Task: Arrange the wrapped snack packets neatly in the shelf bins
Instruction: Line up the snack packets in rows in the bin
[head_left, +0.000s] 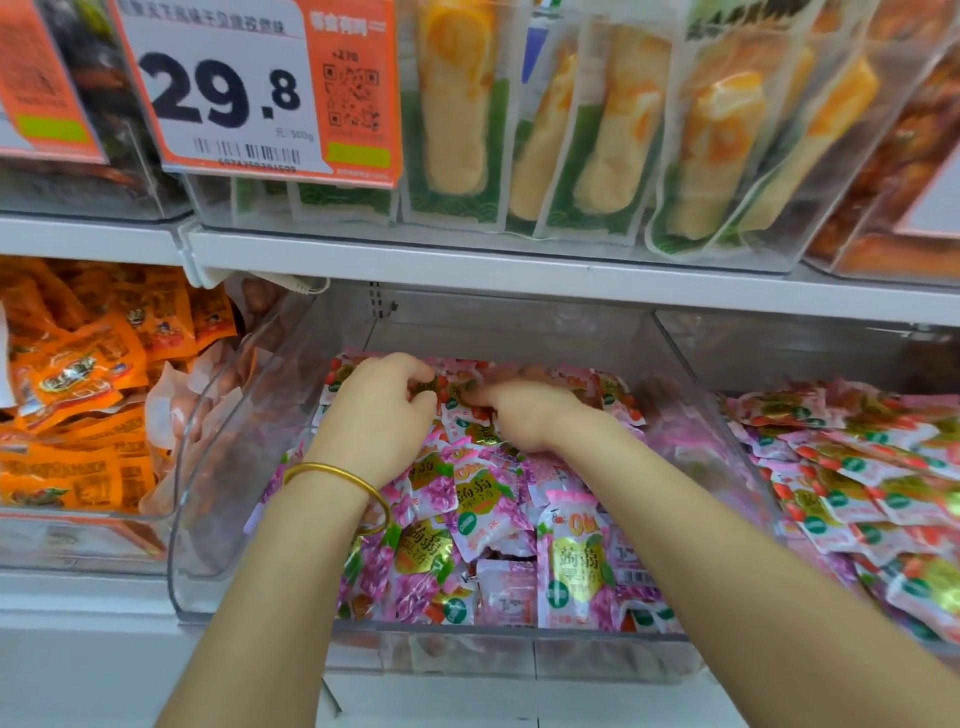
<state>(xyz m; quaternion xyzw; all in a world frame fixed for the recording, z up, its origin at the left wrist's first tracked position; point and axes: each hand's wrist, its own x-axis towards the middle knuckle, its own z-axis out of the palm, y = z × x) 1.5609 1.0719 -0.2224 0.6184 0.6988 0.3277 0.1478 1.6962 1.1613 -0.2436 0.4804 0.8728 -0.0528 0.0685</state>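
My forearms are reaching mid-frame into the clear bin (218, 467); my left hand (376, 410) and right hand (524, 410) are curling over pink packets (498, 525), fingertips hidden, grip unclear.

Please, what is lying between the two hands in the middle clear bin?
In the head view, the left hand and right hand are apart near the back of the clear bin. Only pink snack packets with red print fill the narrow gap between them.
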